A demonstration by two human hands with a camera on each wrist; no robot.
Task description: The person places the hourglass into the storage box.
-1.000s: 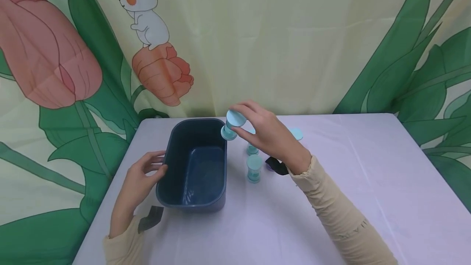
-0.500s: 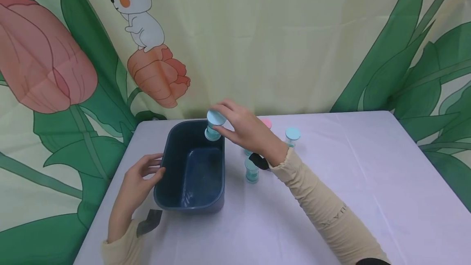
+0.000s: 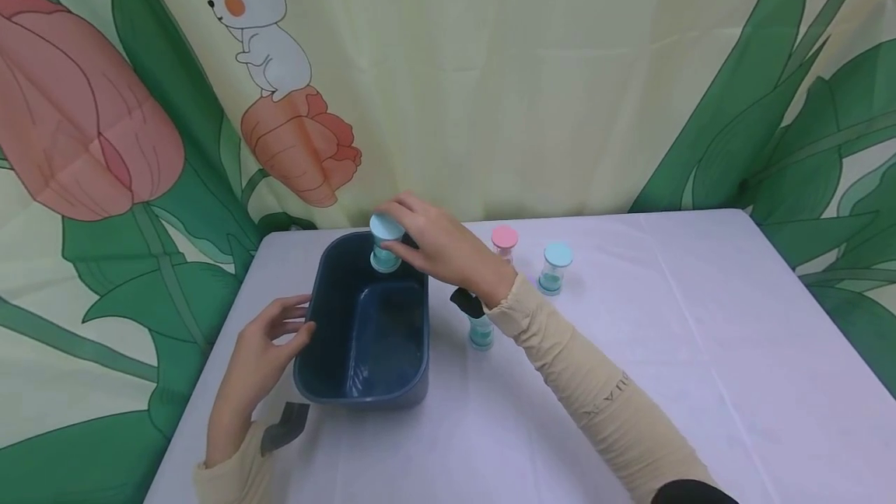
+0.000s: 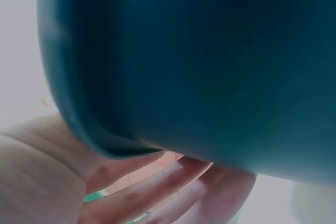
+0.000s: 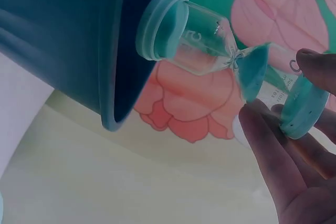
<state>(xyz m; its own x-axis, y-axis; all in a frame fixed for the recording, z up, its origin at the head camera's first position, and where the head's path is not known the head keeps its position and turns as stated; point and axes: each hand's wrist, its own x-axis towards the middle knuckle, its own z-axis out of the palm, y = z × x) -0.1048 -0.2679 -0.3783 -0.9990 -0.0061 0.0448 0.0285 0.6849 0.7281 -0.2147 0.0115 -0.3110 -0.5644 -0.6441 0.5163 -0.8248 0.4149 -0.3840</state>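
In the head view, my right hand [image 3: 448,243] holds an hourglass [image 3: 386,243] with light blue caps over the far end of a dark blue bin [image 3: 413,393]. The right wrist view shows my fingers and thumb pinching one cap of this hourglass [image 5: 210,38]; its other end is at the bin's opening. Teal sand lies inside the glass. My left hand [image 3: 262,348] rests against the bin's left side, thumb at the rim. Close up in the left wrist view, the left hand's fingers [image 4: 157,187] lie along the bin's outer wall [image 4: 220,77].
Right of the bin, a pink-capped hourglass [image 3: 504,239] and a blue-capped hourglass [image 3: 555,267] stand on the white-covered table [image 3: 630,379]. Another blue-capped hourglass [image 3: 481,334] is partly hidden by my right wrist. A printed curtain [image 3: 532,99] hangs behind the table.
My right hand has carried the hourglass leftward, from the bin's right rim to over its far end. The pink-capped hourglass has come into view. My left hand stays at the bin.
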